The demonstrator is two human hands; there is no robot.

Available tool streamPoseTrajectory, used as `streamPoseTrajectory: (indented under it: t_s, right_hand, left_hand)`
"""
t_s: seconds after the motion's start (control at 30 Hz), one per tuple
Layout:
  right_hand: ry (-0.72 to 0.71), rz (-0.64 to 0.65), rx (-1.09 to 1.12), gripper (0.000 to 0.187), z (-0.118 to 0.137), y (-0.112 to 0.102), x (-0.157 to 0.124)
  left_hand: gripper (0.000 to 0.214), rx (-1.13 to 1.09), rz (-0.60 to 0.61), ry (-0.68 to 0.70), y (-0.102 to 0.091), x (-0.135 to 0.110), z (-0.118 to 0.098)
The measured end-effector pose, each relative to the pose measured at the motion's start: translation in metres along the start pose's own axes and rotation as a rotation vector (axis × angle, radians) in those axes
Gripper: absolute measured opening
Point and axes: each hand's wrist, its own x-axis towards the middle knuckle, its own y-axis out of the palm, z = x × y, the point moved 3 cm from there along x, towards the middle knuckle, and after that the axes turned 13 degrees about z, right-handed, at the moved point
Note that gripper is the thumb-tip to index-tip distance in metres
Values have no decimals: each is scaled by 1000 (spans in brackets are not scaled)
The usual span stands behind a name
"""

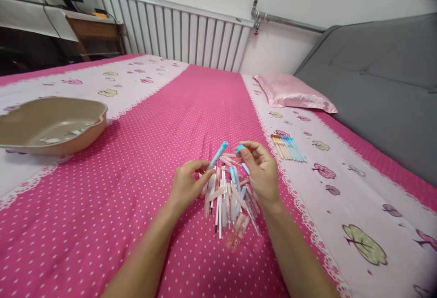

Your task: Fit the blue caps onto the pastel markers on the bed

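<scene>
My left hand [191,180] is closed on a light-blue pen barrel [218,154], which tilts up to the right. Between the thumb and fingers of my right hand [262,170] is a small bright-blue pen cap [240,149], a short gap from the barrel's upper end. Under and between both hands lies a loose pile of pen parts [223,202]: white refills with dark tips, clear pinkish tubes and a few blue pieces. To the right, a neat row of pens [288,148] lies side by side, brown-topped ones at the left and blue-topped ones at the right.
A beige and pink plastic basin [99,127] with small shiny pieces inside stands at the left on the pink dotted bedspread [136,175]. A pink pillow [293,92] lies by the grey headboard [385,66]. Behind are a white radiator [177,27] and a desk [92,32] with a monitor.
</scene>
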Motion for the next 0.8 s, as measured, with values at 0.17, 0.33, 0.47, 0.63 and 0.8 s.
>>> streamPoseTrajectory:
  t_s: [0.17,0.33,0.47,0.63,0.8]
  right_hand:
    - [-46,-68,-10,19,7,-3,-1]
    - [-18,-32,-33,19,6,-1,-2]
    - [-30,-13,-64,18,6,0,-3]
    - [-34,-10,-48,17,5,0,-4]
    - [-35,11,-51,17,4,1,-3]
  left_hand:
    - [17,150,91,34,5,-1,-2]
    - [17,190,87,64,7,-1,-1]
    - [17,174,82,70,6,-1,0]
    - [17,156,76,59,5,-1,-1]
    - [17,144,77,63,5,-1,-2]
